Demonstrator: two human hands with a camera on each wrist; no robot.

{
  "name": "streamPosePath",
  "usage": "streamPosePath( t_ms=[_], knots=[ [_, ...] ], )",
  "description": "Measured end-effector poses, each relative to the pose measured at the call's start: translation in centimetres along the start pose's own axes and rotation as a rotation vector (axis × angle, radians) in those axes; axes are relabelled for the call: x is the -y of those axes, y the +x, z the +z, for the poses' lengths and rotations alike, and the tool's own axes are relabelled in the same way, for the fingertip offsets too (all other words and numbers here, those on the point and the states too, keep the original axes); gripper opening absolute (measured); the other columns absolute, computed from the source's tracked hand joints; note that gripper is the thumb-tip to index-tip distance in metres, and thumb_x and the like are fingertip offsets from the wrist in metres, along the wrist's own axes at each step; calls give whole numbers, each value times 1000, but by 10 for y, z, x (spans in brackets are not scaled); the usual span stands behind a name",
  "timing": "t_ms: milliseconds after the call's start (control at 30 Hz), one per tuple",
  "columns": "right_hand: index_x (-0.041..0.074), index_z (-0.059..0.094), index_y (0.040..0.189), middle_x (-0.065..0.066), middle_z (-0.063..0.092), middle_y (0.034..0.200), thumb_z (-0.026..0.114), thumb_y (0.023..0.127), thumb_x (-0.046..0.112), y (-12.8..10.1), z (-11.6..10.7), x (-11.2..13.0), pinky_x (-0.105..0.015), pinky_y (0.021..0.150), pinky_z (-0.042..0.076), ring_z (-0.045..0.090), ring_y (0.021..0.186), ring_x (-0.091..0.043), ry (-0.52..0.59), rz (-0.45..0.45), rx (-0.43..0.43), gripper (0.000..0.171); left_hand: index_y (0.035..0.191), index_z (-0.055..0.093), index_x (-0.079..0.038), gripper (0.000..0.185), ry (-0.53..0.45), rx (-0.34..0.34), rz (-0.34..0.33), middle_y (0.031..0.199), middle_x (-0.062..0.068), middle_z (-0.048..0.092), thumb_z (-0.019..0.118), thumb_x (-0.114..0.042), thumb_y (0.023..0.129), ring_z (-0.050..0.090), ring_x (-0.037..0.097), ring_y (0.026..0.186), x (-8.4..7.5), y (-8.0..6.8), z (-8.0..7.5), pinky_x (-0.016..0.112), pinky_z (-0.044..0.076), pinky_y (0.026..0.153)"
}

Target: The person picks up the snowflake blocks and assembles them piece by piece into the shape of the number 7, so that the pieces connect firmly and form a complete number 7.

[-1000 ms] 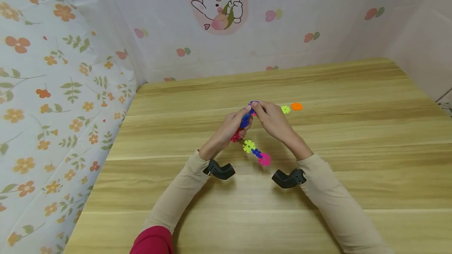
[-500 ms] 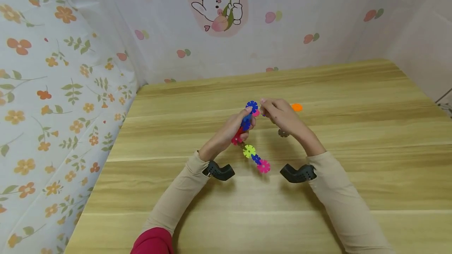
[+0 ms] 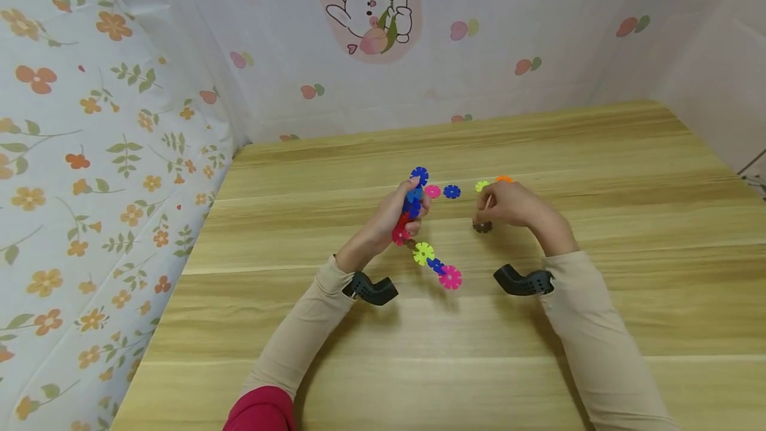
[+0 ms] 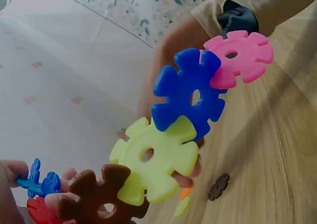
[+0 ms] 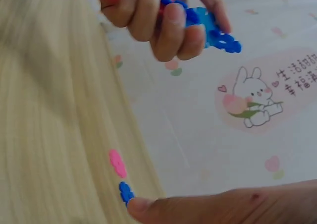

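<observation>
My left hand (image 3: 385, 218) grips a chain of interlocked plastic snowflake discs (image 3: 423, 254). A blue disc (image 3: 419, 176) tops the chain by the thumb; lighter blue and red discs (image 3: 401, 237) sit partly hidden in the fingers. Below the hand hang brown (image 4: 101, 196), yellow (image 4: 153, 159), blue (image 4: 190, 92) and pink (image 4: 239, 59) discs. My right hand (image 3: 514, 206) reaches down over the table, its fingers bent above a loose brown disc (image 3: 482, 227). In the left wrist view that disc shows whole, apart from the fingertips.
Loose pink (image 3: 432, 191) and blue (image 3: 451, 191) discs lie on the wooden table (image 3: 383, 364) beyond the hands. A yellow-green disc (image 3: 481, 186) and an orange disc (image 3: 505, 179) lie just behind the right hand. A printed white curtain (image 3: 269, 32) hangs behind the table.
My right hand has left the top of the chain, moving right and nearer to the brown disc. The loose pink and blue discs are uncovered. My left hand keeps its grip on the chain.
</observation>
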State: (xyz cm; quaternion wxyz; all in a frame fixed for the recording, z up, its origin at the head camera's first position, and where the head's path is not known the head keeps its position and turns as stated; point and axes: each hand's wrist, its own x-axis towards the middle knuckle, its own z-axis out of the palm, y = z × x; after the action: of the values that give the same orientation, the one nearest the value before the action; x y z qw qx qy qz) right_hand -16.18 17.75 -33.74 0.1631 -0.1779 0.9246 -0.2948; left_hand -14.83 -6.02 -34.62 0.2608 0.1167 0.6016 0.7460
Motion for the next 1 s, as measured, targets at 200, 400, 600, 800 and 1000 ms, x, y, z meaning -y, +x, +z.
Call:
streamPosePath(
  t_ms=[200, 400, 600, 800, 1000],
  knots=[
    [-1, 59, 84, -5, 56, 72, 73, 77, 13, 5, 8, -9, -28, 56, 39, 47, 66, -18, 13, 84, 73, 21, 79, 46, -7, 43, -119, 13, 58, 61, -3, 37, 25, -37, 101, 31, 6, 42, -2, 2, -1, 18, 30, 40],
    [0, 53, 84, -9, 51, 78, 72, 73, 5, 8, 11, -11, -30, 61, 37, 45, 72, -24, -25, 130, 60, 23, 80, 47, -8, 42, -112, 13, 81, 63, -3, 38, 26, -37, 101, 31, 6, 43, -4, 2, -4, 18, 31, 41],
    [-2, 51, 89, -11, 50, 81, 71, 72, 6, 8, 11, -10, -32, 63, 39, 45, 74, -25, -43, 139, 50, 28, 84, 47, -7, 39, -93, 23, 71, 63, -3, 38, 26, -36, 101, 31, 6, 42, -6, 1, -4, 18, 30, 40],
    [-2, 51, 85, -10, 49, 80, 72, 74, 7, 6, 10, -14, -31, 62, 38, 45, 73, -23, -21, 107, 80, 26, 87, 46, -6, 37, -75, 35, 32, 63, -3, 39, 29, -36, 101, 30, 6, 42, -6, 0, -1, 18, 29, 40],
    [1, 51, 82, -6, 48, 75, 67, 81, 6, 2, 7, -13, -28, 57, 38, 45, 65, -18, 9, 43, 157, 16, 82, 46, -6, 39, 15, 86, -65, 65, -1, 38, 31, -37, 100, 30, 6, 42, -3, -2, 2, 20, 26, 40]
  ],
)
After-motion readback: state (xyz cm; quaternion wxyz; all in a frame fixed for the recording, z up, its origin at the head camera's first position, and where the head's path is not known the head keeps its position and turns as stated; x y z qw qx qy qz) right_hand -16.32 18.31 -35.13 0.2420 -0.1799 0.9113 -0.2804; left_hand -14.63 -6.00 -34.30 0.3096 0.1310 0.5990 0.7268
